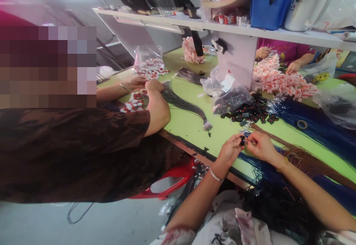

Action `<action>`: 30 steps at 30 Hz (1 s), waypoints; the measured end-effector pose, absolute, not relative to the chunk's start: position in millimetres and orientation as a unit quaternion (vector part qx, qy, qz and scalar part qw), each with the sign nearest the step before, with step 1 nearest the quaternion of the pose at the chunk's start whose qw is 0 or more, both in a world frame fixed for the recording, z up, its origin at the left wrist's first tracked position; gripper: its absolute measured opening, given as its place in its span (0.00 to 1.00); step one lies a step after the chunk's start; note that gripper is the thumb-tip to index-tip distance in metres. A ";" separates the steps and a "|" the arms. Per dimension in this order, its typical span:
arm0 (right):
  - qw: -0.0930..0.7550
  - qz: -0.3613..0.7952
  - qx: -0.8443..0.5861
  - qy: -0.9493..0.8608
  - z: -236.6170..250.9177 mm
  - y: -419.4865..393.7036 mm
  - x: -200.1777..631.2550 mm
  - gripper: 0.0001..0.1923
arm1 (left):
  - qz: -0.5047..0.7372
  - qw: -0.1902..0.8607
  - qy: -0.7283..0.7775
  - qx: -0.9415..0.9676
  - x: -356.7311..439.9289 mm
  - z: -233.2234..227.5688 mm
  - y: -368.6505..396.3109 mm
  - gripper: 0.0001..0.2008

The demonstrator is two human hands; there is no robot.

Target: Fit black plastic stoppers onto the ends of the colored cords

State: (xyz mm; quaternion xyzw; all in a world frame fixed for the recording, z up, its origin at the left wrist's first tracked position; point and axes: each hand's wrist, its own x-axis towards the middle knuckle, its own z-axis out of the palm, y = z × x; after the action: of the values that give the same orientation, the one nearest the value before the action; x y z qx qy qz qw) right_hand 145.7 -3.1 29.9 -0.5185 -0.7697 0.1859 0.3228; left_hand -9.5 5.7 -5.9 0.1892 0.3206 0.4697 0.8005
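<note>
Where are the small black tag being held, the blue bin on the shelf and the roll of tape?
small black tag (pixel 243 140), head view, its visible middle
blue bin (pixel 268 11), head view, front wall
roll of tape (pixel 302 124), head view, its rim

We note a green worktop (pixel 191 124). Directly on it: black cord bundle (pixel 183 104), black tags (pixel 250 112), red-white tag heap (pixel 280 80), blue cords (pixel 311 122), brown cords (pixel 300 156), tape ring (pixel 302 124), clear bag (pixel 230 96).

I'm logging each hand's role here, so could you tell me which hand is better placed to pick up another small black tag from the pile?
Probably the right hand: the pile of black tags lies just beyond it, while the left hand pinches the small black piece.
</note>
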 end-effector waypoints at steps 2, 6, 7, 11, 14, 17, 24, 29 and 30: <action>0.321 0.177 -0.521 -0.771 29.7 -3.6 144.8 0.03 | 0.469 0.799 0.322 0.194 -9.8 -5.9 5.6 0.11; 0.316 0.184 -0.523 -0.770 31.3 -5.1 142.9 0.03 | 0.473 0.792 0.326 0.207 -8.9 -5.6 3.9 0.13; 0.313 0.188 -0.525 -0.769 31.4 -5.2 142.5 0.04 | 0.476 0.789 0.327 0.211 -8.3 -5.5 3.1 0.14; 0.295 0.189 -0.532 -0.771 28.2 -4.7 142.7 0.07 | 0.486 0.772 0.343 0.226 -5.9 -5.8 0.7 0.15; 0.274 0.137 -0.503 -0.808 25.1 -4.9 144.6 0.06 | 0.483 0.776 0.346 0.212 -5.3 -6.1 1.1 0.14; 0.250 0.083 -0.480 -0.837 24.7 -5.8 146.5 0.06 | 0.477 0.786 0.341 0.194 -5.5 -6.0 2.8 0.12; 0.249 0.057 -0.468 -0.846 24.8 -5.9 148.3 0.06 | 0.463 0.797 0.341 0.182 -5.4 -5.4 5.1 0.12; 0.283 0.152 -0.491 -0.810 20.6 -3.5 148.1 0.05 | 0.474 0.784 0.351 0.195 -4.8 -6.0 4.0 0.12; 0.294 0.176 -0.494 -0.799 20.5 -3.1 148.0 0.05 | 0.475 0.784 0.352 0.192 -4.6 -6.1 3.9 0.12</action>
State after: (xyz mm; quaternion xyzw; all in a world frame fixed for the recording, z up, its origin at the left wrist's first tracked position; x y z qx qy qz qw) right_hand 148.0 -3.1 20.5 -0.4936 -0.7992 0.1763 0.2944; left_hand -4.6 3.9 -6.1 0.1924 0.3515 0.4746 0.7837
